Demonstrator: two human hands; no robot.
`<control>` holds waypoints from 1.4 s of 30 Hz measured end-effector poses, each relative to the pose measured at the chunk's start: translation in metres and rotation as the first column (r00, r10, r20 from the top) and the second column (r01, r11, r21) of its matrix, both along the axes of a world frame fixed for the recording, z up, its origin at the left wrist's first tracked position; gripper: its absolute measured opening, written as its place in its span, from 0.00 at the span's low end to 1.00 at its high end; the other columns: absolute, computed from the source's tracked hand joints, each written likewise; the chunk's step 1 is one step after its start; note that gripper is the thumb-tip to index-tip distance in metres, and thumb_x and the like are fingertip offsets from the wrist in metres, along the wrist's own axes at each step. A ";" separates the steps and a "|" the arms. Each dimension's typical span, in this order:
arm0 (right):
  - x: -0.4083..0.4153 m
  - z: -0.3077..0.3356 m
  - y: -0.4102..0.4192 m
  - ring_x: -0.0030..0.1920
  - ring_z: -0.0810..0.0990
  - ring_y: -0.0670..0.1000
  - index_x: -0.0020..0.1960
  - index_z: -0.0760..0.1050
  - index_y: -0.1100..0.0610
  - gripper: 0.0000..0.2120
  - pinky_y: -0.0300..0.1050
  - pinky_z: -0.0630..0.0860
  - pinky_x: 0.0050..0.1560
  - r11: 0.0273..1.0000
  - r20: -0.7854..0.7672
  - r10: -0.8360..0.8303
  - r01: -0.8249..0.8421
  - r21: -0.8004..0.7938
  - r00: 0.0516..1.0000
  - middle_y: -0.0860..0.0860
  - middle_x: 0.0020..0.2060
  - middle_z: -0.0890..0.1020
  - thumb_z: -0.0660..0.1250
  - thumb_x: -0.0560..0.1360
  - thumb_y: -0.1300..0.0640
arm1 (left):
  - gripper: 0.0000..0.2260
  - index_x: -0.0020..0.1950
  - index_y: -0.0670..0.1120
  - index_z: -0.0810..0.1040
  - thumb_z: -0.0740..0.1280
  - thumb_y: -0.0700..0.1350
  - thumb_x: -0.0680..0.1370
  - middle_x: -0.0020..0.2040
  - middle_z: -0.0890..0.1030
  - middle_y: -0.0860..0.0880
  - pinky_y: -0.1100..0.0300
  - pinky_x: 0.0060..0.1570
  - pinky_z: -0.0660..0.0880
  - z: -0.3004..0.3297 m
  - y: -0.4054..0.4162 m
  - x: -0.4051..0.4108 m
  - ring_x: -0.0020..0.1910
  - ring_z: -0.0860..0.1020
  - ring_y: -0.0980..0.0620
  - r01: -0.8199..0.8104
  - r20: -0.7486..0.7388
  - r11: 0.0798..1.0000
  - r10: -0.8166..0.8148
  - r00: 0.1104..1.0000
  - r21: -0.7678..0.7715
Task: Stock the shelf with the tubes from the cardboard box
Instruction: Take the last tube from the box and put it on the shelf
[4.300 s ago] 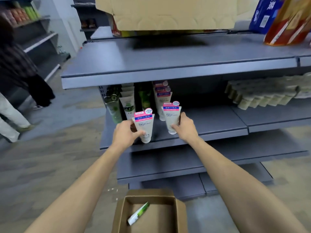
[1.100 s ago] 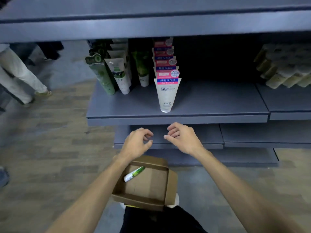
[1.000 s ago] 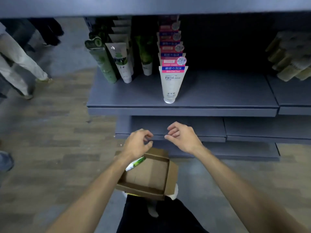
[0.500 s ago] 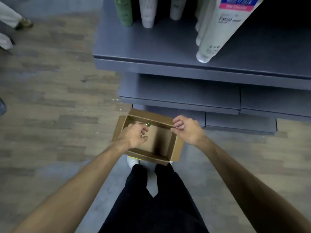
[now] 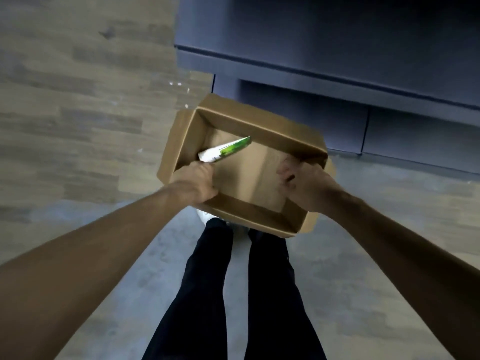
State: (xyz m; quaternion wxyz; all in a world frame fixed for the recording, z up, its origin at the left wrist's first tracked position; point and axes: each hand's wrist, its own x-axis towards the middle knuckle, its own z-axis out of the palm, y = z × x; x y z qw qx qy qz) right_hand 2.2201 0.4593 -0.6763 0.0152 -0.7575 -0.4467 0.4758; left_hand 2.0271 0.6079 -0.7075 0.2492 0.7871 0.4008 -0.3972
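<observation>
On the left, wood-look floor [image 5: 78, 113] runs up to the open cardboard box [image 5: 259, 126], which sits on the floor just in front of the person's legs [image 5: 207, 294] in black trousers. The left hand [image 5: 197, 181] reaches into the box at its left wall, fingers curled round the lower end of a tube [image 5: 223, 151]; the grip itself is partly hidden by the back of the hand. That tube is the only thing visible in the box: white at the held end, bright green toward the flat far end, tilted up and pointing to the right across the brown bottom. The right hand [image 5: 301, 184] is inside the box at its right wall, fingers bent; motion blur leaves it unclear whether they grip the wall or hold nothing. Behind the box stand the grey lower boards of the shelf [image 5: 337, 48].
</observation>
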 end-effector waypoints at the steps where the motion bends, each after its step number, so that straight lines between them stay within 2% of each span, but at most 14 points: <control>1: -0.002 -0.009 0.000 0.56 0.79 0.52 0.58 0.72 0.51 0.13 0.51 0.78 0.58 1.000 0.002 0.005 -0.005 -0.029 1.000 0.49 0.55 0.79 0.68 0.76 0.52 | 0.24 0.69 0.48 0.70 0.68 0.55 0.76 0.65 0.74 0.44 0.53 0.60 0.75 -0.012 0.003 0.003 0.61 0.76 0.44 0.031 -0.012 0.999 -0.030 0.999 0.022; 4: -0.005 -0.033 0.000 0.58 0.79 0.54 0.63 0.70 0.54 0.18 0.53 0.78 0.58 0.995 -0.011 0.046 -0.047 -0.086 0.999 0.52 0.59 0.80 0.68 0.76 0.51 | 0.23 0.69 0.44 0.70 0.68 0.53 0.77 0.63 0.75 0.43 0.53 0.55 0.75 -0.042 0.010 0.015 0.59 0.78 0.43 0.118 -0.028 0.985 -0.115 0.993 0.127; 9: -0.011 -0.056 0.004 0.58 0.79 0.55 0.65 0.69 0.54 0.18 0.53 0.77 0.59 0.996 -0.033 0.046 -0.048 -0.075 0.998 0.53 0.59 0.80 0.67 0.78 0.51 | 0.16 0.67 0.43 0.70 0.62 0.47 0.81 0.62 0.74 0.43 0.54 0.49 0.76 -0.089 0.018 0.026 0.58 0.79 0.44 0.272 -0.099 0.915 -0.254 0.962 0.297; 13: -0.015 -0.068 0.001 0.56 0.80 0.54 0.65 0.69 0.54 0.18 0.52 0.78 0.57 0.998 -0.054 0.024 -0.026 -0.052 0.998 0.53 0.56 0.82 0.66 0.78 0.52 | 0.13 0.66 0.43 0.70 0.61 0.43 0.82 0.64 0.74 0.42 0.54 0.55 0.75 -0.114 0.020 0.036 0.61 0.77 0.44 0.266 -0.085 0.890 -0.253 0.964 0.370; 16: -0.015 -0.073 -0.006 0.56 0.80 0.55 0.66 0.68 0.55 0.18 0.53 0.79 0.56 0.998 -0.067 -0.024 0.020 -0.058 0.998 0.55 0.56 0.81 0.66 0.78 0.52 | 0.12 0.65 0.42 0.72 0.59 0.40 0.82 0.63 0.75 0.41 0.53 0.53 0.75 -0.124 0.022 0.044 0.59 0.78 0.42 0.234 -0.056 0.888 -0.232 0.971 0.396; 19: -0.016 -0.067 -0.013 0.58 0.79 0.57 0.67 0.68 0.55 0.19 0.54 0.78 0.58 0.995 -0.072 -0.022 0.015 -0.098 0.997 0.55 0.58 0.80 0.66 0.78 0.52 | 0.12 0.63 0.43 0.73 0.62 0.46 0.82 0.61 0.77 0.42 0.52 0.51 0.76 -0.114 0.024 0.042 0.57 0.79 0.42 0.142 0.003 0.932 -0.152 0.988 0.333; 22: -0.012 -0.043 -0.014 0.61 0.77 0.57 0.67 0.69 0.56 0.20 0.52 0.76 0.60 0.994 -0.042 -0.009 0.004 -0.112 0.999 0.55 0.60 0.80 0.66 0.78 0.51 | 0.17 0.60 0.42 0.75 0.68 0.53 0.78 0.57 0.78 0.41 0.51 0.52 0.75 -0.072 0.018 0.028 0.56 0.79 0.39 -0.046 0.158 0.975 0.011 0.987 0.219; 24: -0.009 -0.017 -0.012 0.61 0.77 0.57 0.67 0.69 0.58 0.21 0.48 0.74 0.60 0.994 -0.010 -0.001 0.000 -0.110 1.000 0.55 0.61 0.79 0.67 0.77 0.52 | 0.15 0.54 0.43 0.76 0.71 0.53 0.76 0.51 0.78 0.41 0.52 0.47 0.73 -0.029 0.014 0.019 0.51 0.79 0.38 -0.117 0.316 0.980 0.061 0.947 0.161; 27: -0.006 0.033 -0.006 0.61 0.77 0.56 0.67 0.70 0.57 0.20 0.44 0.74 0.58 0.993 0.021 -0.057 0.059 -0.104 0.998 0.54 0.61 0.79 0.66 0.77 0.53 | 0.14 0.42 0.47 0.70 0.73 0.51 0.74 0.41 0.72 0.46 0.56 0.39 0.67 0.043 0.010 0.007 0.43 0.77 0.40 -0.170 0.482 0.981 0.103 0.870 0.097; 29: -0.004 0.072 0.001 0.59 0.78 0.56 0.66 0.71 0.56 0.19 0.45 0.75 0.57 0.991 0.010 -0.112 0.113 -0.075 0.994 0.55 0.59 0.79 0.67 0.76 0.54 | 0.13 0.42 0.47 0.70 0.74 0.50 0.74 0.40 0.73 0.45 0.56 0.37 0.65 0.090 0.008 0.005 0.41 0.76 0.40 -0.213 0.559 0.972 0.126 0.820 0.094; 32: -0.005 0.133 0.019 0.56 0.79 0.55 0.62 0.73 0.56 0.15 0.47 0.75 0.58 0.986 0.025 -0.165 0.164 0.020 0.986 0.53 0.54 0.82 0.68 0.77 0.54 | 0.12 0.44 0.42 0.74 0.74 0.48 0.74 0.41 0.79 0.40 0.57 0.36 0.62 0.149 0.007 0.007 0.41 0.77 0.38 -0.283 0.630 0.955 0.163 0.759 0.094; 36: -0.001 0.192 0.044 0.55 0.81 0.54 0.61 0.73 0.53 0.15 0.48 0.75 0.60 0.964 0.053 -0.228 0.218 0.154 0.972 0.50 0.52 0.83 0.69 0.75 0.53 | 0.13 0.48 0.42 0.76 0.73 0.49 0.74 0.43 0.81 0.41 0.54 0.38 0.70 0.200 0.018 0.017 0.42 0.79 0.40 -0.308 0.696 0.948 0.169 0.698 0.079; 42: 0.008 0.263 0.061 0.49 0.83 0.49 0.60 0.73 0.52 0.14 0.48 0.78 0.58 0.848 0.004 -0.389 0.356 0.393 0.921 0.48 0.50 0.83 0.69 0.75 0.52 | 0.13 0.44 0.43 0.75 0.74 0.50 0.74 0.39 0.77 0.45 0.55 0.38 0.66 0.267 0.034 0.038 0.39 0.76 0.43 -0.349 0.815 0.926 0.089 0.573 0.144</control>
